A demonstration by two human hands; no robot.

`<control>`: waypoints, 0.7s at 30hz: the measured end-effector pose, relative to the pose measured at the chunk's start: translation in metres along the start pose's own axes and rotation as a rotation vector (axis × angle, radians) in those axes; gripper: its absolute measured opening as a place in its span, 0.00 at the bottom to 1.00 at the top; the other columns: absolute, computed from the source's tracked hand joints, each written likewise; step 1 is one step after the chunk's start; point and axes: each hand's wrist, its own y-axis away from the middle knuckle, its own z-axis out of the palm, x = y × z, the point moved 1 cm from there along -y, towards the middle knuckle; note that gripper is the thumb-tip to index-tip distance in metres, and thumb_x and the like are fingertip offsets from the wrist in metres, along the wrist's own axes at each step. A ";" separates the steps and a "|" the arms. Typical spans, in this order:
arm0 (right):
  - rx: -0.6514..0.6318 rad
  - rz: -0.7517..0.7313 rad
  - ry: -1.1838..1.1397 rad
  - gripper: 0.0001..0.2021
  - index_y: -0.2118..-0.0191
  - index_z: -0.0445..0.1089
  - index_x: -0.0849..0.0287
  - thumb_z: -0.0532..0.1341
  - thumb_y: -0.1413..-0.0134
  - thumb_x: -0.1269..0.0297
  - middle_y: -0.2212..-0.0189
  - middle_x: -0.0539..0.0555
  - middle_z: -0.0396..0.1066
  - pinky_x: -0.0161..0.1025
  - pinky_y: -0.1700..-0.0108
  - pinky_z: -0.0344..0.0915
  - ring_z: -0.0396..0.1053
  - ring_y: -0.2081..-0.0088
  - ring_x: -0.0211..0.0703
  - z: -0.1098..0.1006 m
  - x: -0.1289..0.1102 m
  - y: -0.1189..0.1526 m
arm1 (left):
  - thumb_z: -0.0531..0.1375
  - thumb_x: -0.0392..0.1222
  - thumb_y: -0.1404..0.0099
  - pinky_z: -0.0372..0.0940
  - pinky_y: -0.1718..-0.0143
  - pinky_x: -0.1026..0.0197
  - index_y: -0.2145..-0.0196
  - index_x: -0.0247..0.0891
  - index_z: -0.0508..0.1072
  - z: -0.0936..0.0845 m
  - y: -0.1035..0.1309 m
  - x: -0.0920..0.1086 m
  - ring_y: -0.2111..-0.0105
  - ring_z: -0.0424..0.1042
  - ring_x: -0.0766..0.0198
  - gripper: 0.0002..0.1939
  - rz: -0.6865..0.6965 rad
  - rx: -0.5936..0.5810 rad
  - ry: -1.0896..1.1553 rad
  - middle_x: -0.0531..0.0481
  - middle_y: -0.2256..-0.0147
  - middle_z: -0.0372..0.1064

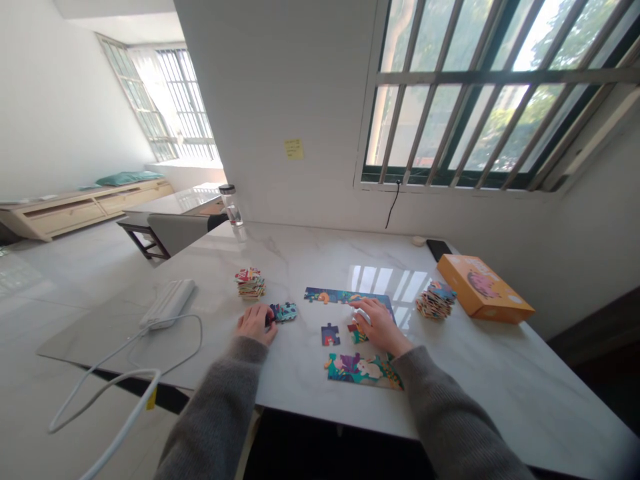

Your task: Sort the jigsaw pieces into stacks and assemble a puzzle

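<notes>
My left hand [255,323] rests on the table with its fingers curled and closed on a dark puzzle piece [271,316], which they partly hide. Touching or close beside it lie light-blue patterned puzzle pieces [287,311]. My right hand [377,325] is open, fingers stretched over the puzzle, their tips by a joined dark-blue strip [325,296]. Under its thumb side, a green and red piece [357,333] is partly covered. A loose purple piece [330,335] lies to the left of that. Nearer me is a joined strip with a white rabbit [365,369], its right end partly behind my wrist.
Stacks of puzzle pieces stand at left [251,284] and right [436,300]. An orange box [483,288] and a black phone [439,251] lie at right. A white power strip [169,303] with a looping cable is at left; a clear bottle [232,205] stands behind.
</notes>
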 end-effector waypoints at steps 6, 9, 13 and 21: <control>0.016 -0.015 -0.008 0.14 0.49 0.72 0.55 0.56 0.38 0.71 0.54 0.57 0.73 0.50 0.47 0.63 0.67 0.50 0.52 0.001 0.002 0.000 | 0.60 0.40 0.43 0.62 0.58 0.53 0.65 0.41 0.68 -0.006 0.000 0.002 0.57 0.70 0.50 0.06 0.038 0.073 0.003 0.46 0.61 0.71; 0.040 -0.026 -0.022 0.14 0.49 0.72 0.55 0.56 0.38 0.71 0.54 0.57 0.73 0.50 0.47 0.63 0.67 0.50 0.52 0.002 0.003 0.000 | 0.61 0.39 0.43 0.63 0.56 0.52 0.66 0.41 0.67 -0.007 0.001 0.005 0.56 0.71 0.51 0.07 0.117 0.189 0.108 0.46 0.58 0.72; 0.046 -0.045 -0.044 0.14 0.50 0.72 0.55 0.56 0.39 0.72 0.55 0.57 0.73 0.51 0.46 0.62 0.67 0.51 0.51 0.002 -0.001 -0.001 | 0.61 0.36 0.44 0.63 0.53 0.52 0.66 0.41 0.68 -0.008 0.001 0.023 0.54 0.71 0.52 0.07 0.311 0.218 0.251 0.45 0.56 0.72; -0.001 -0.098 -0.146 0.14 0.52 0.72 0.53 0.55 0.38 0.73 0.60 0.54 0.73 0.48 0.48 0.62 0.67 0.54 0.48 0.003 -0.020 0.000 | 0.63 0.38 0.44 0.61 0.53 0.52 0.64 0.41 0.69 -0.002 -0.008 0.089 0.56 0.70 0.54 0.09 0.475 -0.137 0.199 0.47 0.58 0.73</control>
